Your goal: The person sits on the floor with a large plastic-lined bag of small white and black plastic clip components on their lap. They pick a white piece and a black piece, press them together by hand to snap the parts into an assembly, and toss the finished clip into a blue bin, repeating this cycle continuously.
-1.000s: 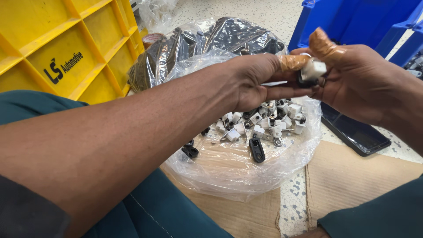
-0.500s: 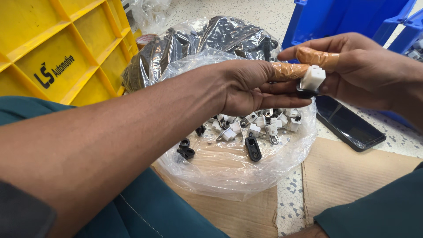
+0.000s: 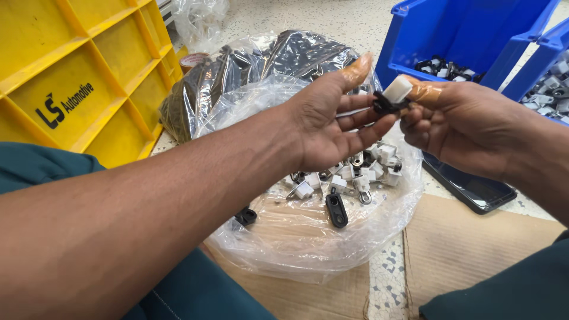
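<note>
Upper right of frame: blue bin (image 3: 468, 35) holding a few small black and white parts. Upper left: yellow crate (image 3: 71, 77). Centre and lower centre: clear plastic bag (image 3: 308, 237), spread open on cardboard (image 3: 474, 249), with loose white clips and black pieces inside.

Left hand (image 3: 332, 127) sits mid-frame, palm toward camera, fingers spread; its fingertips meet the part from the left. Right hand (image 3: 468, 127) comes in from the right, its grip pinched closed on the small clip (image 3: 392, 96), thumb wrapped in tan tape. The right hand carries it; the left only touches.

The clip is held above the bag, in the upper centre of frame, between the two hands. Long axis tilts up to the right: white blocky cap on the upper right end, black base on the lower left.
</note>
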The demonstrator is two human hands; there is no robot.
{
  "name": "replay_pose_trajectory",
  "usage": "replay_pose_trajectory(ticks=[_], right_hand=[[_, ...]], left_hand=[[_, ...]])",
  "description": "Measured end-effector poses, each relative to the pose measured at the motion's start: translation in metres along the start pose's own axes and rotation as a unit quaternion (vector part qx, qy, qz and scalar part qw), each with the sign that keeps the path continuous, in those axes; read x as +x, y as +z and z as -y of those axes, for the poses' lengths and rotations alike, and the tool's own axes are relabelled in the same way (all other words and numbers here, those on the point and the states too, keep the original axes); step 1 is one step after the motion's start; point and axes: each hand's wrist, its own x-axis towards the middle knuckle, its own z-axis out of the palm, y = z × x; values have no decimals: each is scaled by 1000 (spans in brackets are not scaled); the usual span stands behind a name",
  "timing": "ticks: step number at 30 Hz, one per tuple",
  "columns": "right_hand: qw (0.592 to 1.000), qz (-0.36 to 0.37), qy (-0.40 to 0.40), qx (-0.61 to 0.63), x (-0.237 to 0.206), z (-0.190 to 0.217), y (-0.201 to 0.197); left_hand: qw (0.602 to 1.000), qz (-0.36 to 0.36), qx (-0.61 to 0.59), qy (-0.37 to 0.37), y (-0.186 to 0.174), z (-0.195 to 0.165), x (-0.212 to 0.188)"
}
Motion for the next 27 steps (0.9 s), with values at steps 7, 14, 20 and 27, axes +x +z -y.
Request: replay_pose_trajectory(ticks=[7,14,20,27], right_hand=[[972,-223,16,-79,-15,0,55],[980,-182,-21,-82,-16,-3,58],[984,-121,-53,-119,-12,1,46],[963,-158,-87,-198,-14,-4,39]], left_hand=[[980,-126,107,112,21,14,-2],[993,-98,55,47,13,6,0],[982,-57,165,72,19,2,-1],[969,-39,226,91,25,4,-8]])
